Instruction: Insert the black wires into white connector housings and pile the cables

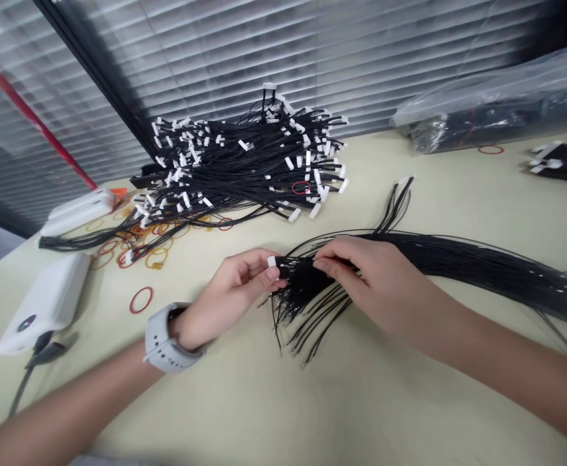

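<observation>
Over the table [361,408], left hand [230,294] pinches a white connector [271,261]; right hand [373,275], black wires [301,278].

Pale tabletop [371,414] beside grey slatted blinds [244,52]

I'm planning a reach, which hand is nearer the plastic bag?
Right. The right hand, at the black wires, is left of the bag and nearer the camera; the left hand is farther left.
</observation>
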Demonstrator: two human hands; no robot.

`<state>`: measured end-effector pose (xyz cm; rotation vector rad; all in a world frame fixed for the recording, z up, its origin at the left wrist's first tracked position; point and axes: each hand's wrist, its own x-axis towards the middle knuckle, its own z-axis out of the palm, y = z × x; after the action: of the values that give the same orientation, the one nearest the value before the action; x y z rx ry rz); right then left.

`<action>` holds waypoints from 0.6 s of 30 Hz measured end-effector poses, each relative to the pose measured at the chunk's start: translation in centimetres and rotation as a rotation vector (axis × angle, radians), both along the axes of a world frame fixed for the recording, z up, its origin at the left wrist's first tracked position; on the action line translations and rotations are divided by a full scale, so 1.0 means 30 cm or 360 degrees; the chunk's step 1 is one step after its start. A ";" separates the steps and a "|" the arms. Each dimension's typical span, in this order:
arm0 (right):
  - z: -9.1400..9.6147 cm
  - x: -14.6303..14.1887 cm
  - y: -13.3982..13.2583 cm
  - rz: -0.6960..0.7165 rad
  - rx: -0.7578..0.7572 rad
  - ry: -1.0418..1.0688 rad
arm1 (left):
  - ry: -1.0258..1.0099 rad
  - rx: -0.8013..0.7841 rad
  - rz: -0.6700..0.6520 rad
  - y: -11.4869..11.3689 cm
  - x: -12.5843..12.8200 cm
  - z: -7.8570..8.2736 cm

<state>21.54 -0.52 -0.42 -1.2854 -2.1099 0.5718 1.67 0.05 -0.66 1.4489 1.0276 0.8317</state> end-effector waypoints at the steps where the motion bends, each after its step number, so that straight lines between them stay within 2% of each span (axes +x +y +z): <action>1: -0.001 0.001 0.000 -0.0013 -0.0005 -0.0003 | -0.0013 -0.0040 0.0011 0.004 -0.002 0.001; 5: -0.007 0.002 -0.002 -0.0012 0.0031 -0.0007 | -0.0061 -0.0161 0.0028 0.016 -0.012 0.003; 11: -0.016 -0.002 -0.006 -0.0006 0.0028 0.0078 | -0.0105 -0.0200 -0.0006 0.019 -0.019 0.004; 18: -0.002 -0.003 -0.001 -0.0161 -0.0049 0.0010 | -0.0119 -0.0227 0.0020 0.021 -0.020 0.000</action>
<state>21.45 -0.55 -0.48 -1.3968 -2.0249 0.5656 1.07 0.67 -0.67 1.2829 1.0197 0.7996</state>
